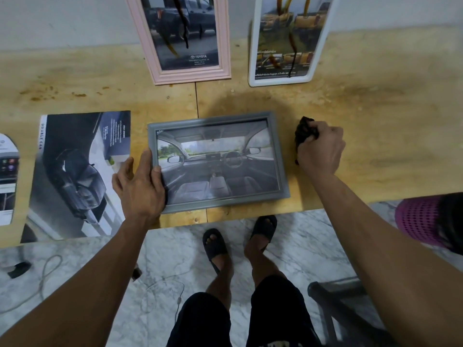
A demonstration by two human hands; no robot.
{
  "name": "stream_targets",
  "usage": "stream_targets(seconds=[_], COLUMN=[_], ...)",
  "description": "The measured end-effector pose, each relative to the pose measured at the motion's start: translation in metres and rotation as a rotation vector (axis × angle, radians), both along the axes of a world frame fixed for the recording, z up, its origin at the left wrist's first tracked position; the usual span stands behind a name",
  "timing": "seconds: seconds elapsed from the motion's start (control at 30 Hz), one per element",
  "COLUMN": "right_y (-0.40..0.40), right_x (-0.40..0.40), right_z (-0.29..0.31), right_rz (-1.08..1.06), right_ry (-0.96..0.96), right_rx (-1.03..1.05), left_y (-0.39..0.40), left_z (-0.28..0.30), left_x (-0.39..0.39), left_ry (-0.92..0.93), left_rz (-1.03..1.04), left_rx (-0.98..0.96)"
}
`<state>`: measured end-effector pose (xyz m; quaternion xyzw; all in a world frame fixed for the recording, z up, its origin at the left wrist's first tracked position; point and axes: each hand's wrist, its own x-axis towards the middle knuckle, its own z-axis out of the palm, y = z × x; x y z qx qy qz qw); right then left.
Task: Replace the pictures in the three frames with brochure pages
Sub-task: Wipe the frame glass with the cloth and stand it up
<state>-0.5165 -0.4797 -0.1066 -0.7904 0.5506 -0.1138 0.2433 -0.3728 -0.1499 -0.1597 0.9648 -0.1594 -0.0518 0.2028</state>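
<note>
Left hand (140,181) flat on grey frame (280,156) edge, right hand (319,149) clutching dark cloth (304,132)

This looks like a room in a home, judging by the marble-patterned tile floor (288,249), the plain stained plywood surface (375,101) set against a bare pale wall (62,21), loose cables (50,269) on the floor, and the person's sandalled feet (215,246).

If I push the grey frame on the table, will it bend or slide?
The grey frame looks rigid, so it probably won't bend. Lying flat on the smooth table, it would likely slide. Its glossy front may be glass, so possibly fragile.
</note>
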Motion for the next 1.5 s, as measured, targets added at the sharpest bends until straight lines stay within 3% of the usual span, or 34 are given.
stream_targets(seconds=[0.27,0.4,0.6,0.7,0.8,0.93,1.0,1.17,1.4,1.5], right_y=[0.004,0.012,0.042,0.062,0.075,0.080,0.079,0.081,0.081,0.083], right_x=[-0.010,-0.007,-0.002,0.009,0.014,0.019,0.023,0.029,0.019,0.022], right_z=[-0.010,-0.009,-0.001,0.001,0.003,0.006,0.007,0.013,0.060,0.092], right_rz=[0.024,0.025,0.185,0.309,0.204,0.075,0.007,-0.109,-0.058,-0.014], right_ry=[0.192,0.180,0.151,0.163,0.125,0.150,0.158,0.036,-0.236,-0.302], right_rx=[-0.008,-0.076,-0.389,-0.165,0.089,0.221,0.299,0.429,0.568,0.572], left_y=[0.001,0.000,-0.004,-0.011,-0.017,-0.025,-0.026,-0.033,-0.014,-0.006], left_z=[0.001,0.003,0.011,0.020,0.026,0.035,0.033,0.052,0.114,0.150], left_x=[0.000,0.000,0.001,0.003,0.003,0.004,0.009,0.017,0.020,0.013], left_ry=[0.020,0.026,0.054,0.044,0.062,0.167,0.258,0.444,0.511,0.513], left_rz=[-0.001,0.006,0.012,0.036,0.093,0.181,0.250,0.513,0.588,0.591], left_rx=[-0.007,-0.023,-0.018,0.022,0.086,0.109,0.045,-0.400,-0.744,-0.805])
